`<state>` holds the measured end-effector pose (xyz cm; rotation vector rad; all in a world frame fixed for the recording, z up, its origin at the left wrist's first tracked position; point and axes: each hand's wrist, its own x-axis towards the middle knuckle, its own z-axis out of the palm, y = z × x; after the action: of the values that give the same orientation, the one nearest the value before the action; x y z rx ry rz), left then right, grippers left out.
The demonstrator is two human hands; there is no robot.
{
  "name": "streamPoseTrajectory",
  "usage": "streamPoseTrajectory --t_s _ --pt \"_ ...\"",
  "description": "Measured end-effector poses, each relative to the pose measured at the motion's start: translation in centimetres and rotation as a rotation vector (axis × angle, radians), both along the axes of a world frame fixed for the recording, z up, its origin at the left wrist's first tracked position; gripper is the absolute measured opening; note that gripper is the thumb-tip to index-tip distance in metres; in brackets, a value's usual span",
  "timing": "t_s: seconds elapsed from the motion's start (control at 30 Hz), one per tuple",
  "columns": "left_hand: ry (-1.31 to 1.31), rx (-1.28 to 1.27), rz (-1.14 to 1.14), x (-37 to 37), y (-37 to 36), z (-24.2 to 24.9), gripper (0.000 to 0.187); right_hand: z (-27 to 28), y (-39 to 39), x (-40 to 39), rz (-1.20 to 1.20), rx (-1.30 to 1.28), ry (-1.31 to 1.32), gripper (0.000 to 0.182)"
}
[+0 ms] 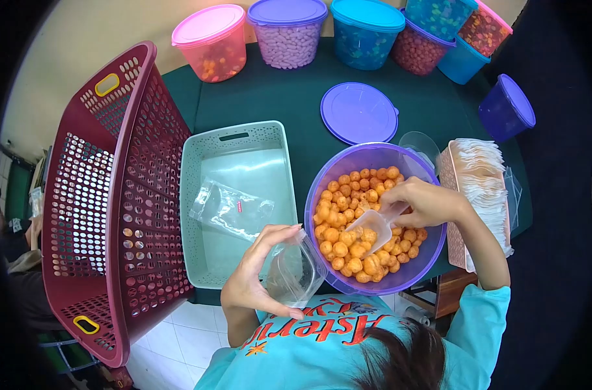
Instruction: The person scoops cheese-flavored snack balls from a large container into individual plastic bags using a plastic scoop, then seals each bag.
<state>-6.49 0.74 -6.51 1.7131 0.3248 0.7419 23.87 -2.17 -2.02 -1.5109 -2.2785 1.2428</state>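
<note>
— What do we have in our hands?

— Our right hand [429, 203] has its fingers curled around the handle of a clear scoop [374, 229], which is dipped into the orange snack balls [348, 214] in the purple tub [374, 218]. Our left hand [257, 273] pinches the mouth of a small clear bag [295, 273] between thumb and fingers, holding it open just beside the tub, at its 8 o'clock.

— Where does the tub sit?

— On the counter [296, 104], which has a dark green cover, right in front of us. Its purple lid [359, 112] lies flat at the tub's 12 o'clock, just apart from the rim.

— And to the sides?

— At the tub's 9 o'clock stands a pale green basket [198, 195] with another clear bag [231, 211] lying inside it. Beyond that, a big maroon basket [114, 208] is tipped up on its side at the counter's edge. At the tub's 3 o'clock a pink tray [452, 195] holds a stack of bags [488, 188].

— What lines the far edge?

— A row of lidded tubs: a pink one [211, 42], a purple one [287, 32], a blue one [366, 32], and more stacked at 1 o'clock. A dark blue tub [506, 107] lies tilted at 2 o'clock.
</note>
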Motion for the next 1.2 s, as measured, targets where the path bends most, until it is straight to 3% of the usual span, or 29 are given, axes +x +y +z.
streamPoseTrajectory --t_s 0.43,0.83,1.1,1.2 --pt "-0.012 0.006 0.045 0.1 -0.2 -0.2 0.104 -1.2 -0.2 0.4 0.038 -0.047 0.110 0.020" --pt "0.021 0.133 0.155 1.5 -0.1 2.3 0.098 1.4 -0.6 1.6 -0.118 -0.021 0.319 0.023" --pt "0.153 0.299 0.261 4.3 -0.6 4.4 0.090 9.8 -1.1 1.5 -0.178 0.163 0.090 0.022" --pt "0.132 0.314 0.326 5.7 -1.2 4.7 0.087 11.7 -1.4 -0.5 -0.060 0.355 -0.192 0.021"
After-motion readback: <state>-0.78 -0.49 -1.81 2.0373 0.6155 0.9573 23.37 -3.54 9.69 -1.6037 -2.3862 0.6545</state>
